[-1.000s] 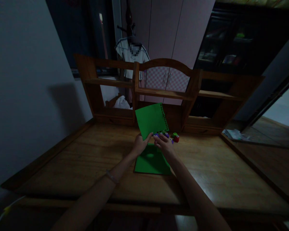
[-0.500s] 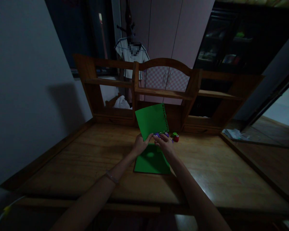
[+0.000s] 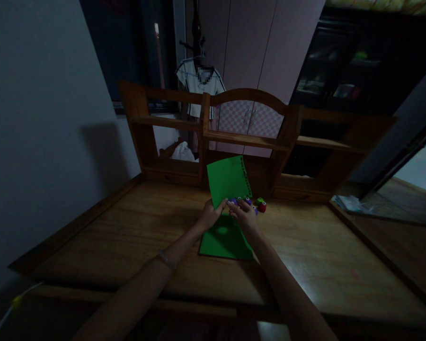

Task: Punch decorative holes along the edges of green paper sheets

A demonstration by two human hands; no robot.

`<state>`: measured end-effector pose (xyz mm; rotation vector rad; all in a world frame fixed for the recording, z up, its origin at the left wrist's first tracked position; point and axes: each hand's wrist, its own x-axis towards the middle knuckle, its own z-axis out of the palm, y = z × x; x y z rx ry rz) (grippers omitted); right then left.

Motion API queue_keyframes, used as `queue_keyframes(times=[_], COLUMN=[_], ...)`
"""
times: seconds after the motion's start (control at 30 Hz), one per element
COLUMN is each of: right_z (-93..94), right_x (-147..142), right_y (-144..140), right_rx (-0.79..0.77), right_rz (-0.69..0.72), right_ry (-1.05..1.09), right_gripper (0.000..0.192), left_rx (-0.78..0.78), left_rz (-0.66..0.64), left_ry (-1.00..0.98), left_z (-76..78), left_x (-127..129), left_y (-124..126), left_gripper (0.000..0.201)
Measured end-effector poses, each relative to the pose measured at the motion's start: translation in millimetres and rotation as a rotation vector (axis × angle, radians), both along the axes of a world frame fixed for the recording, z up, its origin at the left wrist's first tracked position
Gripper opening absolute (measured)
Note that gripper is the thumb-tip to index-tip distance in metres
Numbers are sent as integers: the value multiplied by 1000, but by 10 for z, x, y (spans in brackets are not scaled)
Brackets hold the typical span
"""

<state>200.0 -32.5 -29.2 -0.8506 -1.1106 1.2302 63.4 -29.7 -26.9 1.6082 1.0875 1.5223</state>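
Note:
A green sheet of paper [image 3: 227, 177] with a row of punched holes down its right edge stands tilted up above the desk. My left hand [image 3: 210, 215] grips its lower left corner, thumb on top. My right hand [image 3: 244, 215] is closed at the lower edge of the paper, fingertips close to my left thumb; its fingers partly hide the hold. Beneath both hands lies a green pad [image 3: 225, 246], flat on the desk. Small purple figures [image 3: 247, 201] with white eyes sit just behind my right hand. Beside them are a red figure [image 3: 262, 207] and a green one [image 3: 259, 201].
The wooden desk [image 3: 145, 222] carries a shelf unit [image 3: 241, 139] along its back. A wall [image 3: 49, 142] closes off the left side. Behind the shelves hang a white shirt [image 3: 199, 92] and pale wardrobe doors [image 3: 250, 47]. At lower left runs a white cable [image 3: 5, 319].
The view has shifted slightly, so everything sits a little further right and lower. The green sheet looks a bit narrower and turned. Both hands keep nearly the same pose.

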Motion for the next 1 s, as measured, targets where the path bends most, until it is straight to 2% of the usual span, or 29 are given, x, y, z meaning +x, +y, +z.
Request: queue_keyframes(times=[0.2, 0.4, 0.67, 1.0], right_z=[11, 29, 31, 30], right_x=[-5, -14, -7, -8], right_y=[-9, -12, -13, -29], right_rx=[-41, -67, -84, -42], right_rz=[66, 74, 28, -54], right_ry=[59, 59, 7, -77], right_gripper=[28, 29, 30, 39], left_rx=[-50, -81, -113, -76], left_rz=[-40, -66, -71, -78], left_ry=[-41, -55, -11, 36], left_z=[4, -19, -16, -5], left_x=[-8, -10, -3, -13], left_y=[-15, -7, -19, -8], left_gripper=[34, 37, 40, 38])
